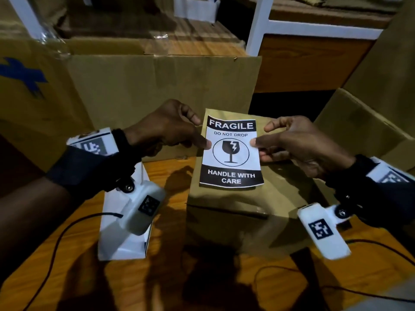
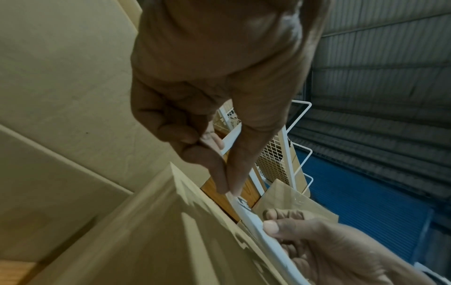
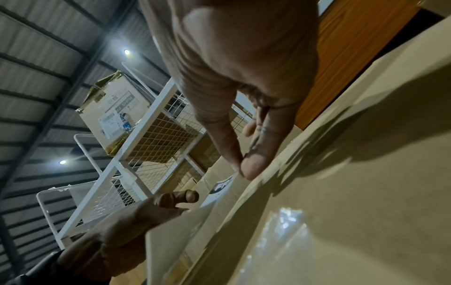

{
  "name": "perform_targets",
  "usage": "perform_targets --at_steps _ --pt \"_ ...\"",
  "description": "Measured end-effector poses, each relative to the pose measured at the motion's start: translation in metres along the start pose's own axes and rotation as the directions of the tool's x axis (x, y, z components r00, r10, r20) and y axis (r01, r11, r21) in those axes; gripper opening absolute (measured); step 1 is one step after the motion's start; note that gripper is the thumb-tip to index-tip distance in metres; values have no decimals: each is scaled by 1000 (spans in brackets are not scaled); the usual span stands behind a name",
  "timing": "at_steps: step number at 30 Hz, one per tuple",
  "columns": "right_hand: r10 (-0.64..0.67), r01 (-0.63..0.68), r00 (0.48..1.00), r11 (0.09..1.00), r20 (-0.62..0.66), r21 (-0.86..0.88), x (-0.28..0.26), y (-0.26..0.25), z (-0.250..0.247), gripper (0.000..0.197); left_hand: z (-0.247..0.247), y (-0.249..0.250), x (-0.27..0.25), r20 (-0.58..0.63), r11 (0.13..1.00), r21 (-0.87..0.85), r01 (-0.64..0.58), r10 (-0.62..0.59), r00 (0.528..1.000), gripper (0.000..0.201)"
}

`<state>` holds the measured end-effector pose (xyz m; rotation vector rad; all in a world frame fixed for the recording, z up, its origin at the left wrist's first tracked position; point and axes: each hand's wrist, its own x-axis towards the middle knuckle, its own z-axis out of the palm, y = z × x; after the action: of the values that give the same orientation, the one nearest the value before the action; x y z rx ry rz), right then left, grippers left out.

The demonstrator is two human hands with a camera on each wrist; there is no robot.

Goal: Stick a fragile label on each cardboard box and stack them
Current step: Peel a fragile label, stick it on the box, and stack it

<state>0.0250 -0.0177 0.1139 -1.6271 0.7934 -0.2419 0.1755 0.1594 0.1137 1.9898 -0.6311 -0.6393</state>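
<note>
A white and black fragile label (image 1: 231, 151) is held flat over the top of a small brown cardboard box (image 1: 242, 203) on the wooden table. My left hand (image 1: 207, 144) pinches the label's left edge. My right hand (image 1: 256, 144) pinches its right edge. In the left wrist view, the left hand's (image 2: 229, 190) thumb and finger nip the label's (image 2: 246, 212) thin edge just above the box (image 2: 146, 241). In the right wrist view, the right hand (image 3: 244, 167) pinches the label (image 3: 222, 187) over the box (image 3: 341, 192). Whether the label touches the box is unclear.
Large cardboard boxes (image 1: 157, 90) stand close behind, and another box (image 1: 359, 124) sits at the right. A white paper bag or sheet stack (image 1: 121, 241) lies left of the small box. Black cables (image 1: 67, 227) trail over the table (image 1: 157, 277). A white metal rack (image 1: 260, 25) rises behind.
</note>
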Motion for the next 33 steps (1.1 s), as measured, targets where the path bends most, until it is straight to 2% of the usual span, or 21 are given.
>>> perform_targets --at_steps 7,17,33 --pt "10 -9 1000 999 28 -45 4 -2 3 49 3 -3 1 49 999 12 -35 34 998 36" --pt "5 0 999 995 47 -103 1 -4 0 51 9 -5 6 75 992 67 -109 104 992 41" --pt "27 -16 998 981 55 -192 1 -3 4 60 12 -12 15 85 989 112 -99 90 992 44"
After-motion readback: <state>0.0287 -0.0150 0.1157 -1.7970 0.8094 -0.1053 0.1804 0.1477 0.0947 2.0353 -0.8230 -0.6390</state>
